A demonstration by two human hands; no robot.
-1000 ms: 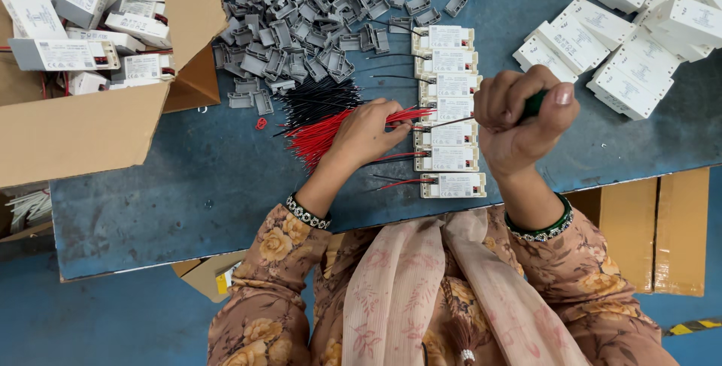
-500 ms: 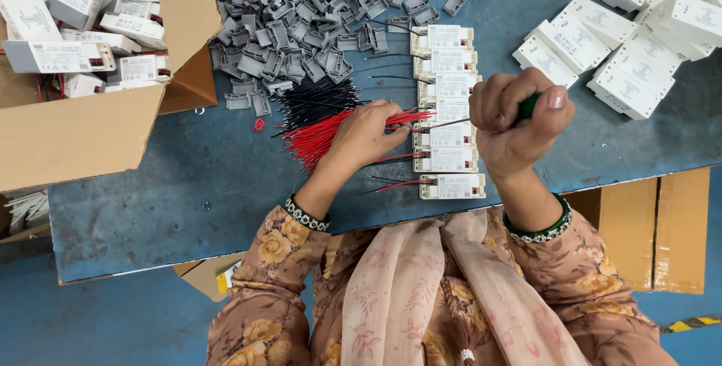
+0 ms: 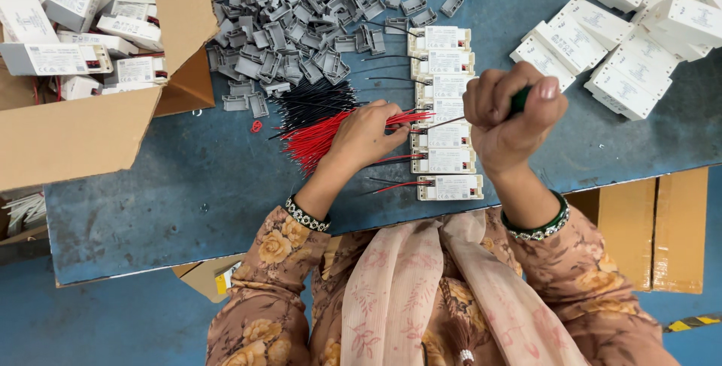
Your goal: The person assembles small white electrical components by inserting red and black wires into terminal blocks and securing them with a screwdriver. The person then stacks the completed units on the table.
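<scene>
Lower white units [image 3: 450,187] already wired, upper ones waiting; right hand [image 3: 511,114] fisted on green-handled screwdriver [image 3: 519,100], left hand [image 3: 368,134] pinching red wires [image 3: 320,139].

Your left hand [image 3: 366,134]: palm down, fingers curled low, wrist straight, forearm reaching far from near left | Your right hand [image 3: 511,114]: raised, closed in a tight fist, thumb on top, knuckles turned left, wrist bent slightly | Both forearms: angled inward from your body, bangles at each wrist, sleeves to the wrists
</scene>
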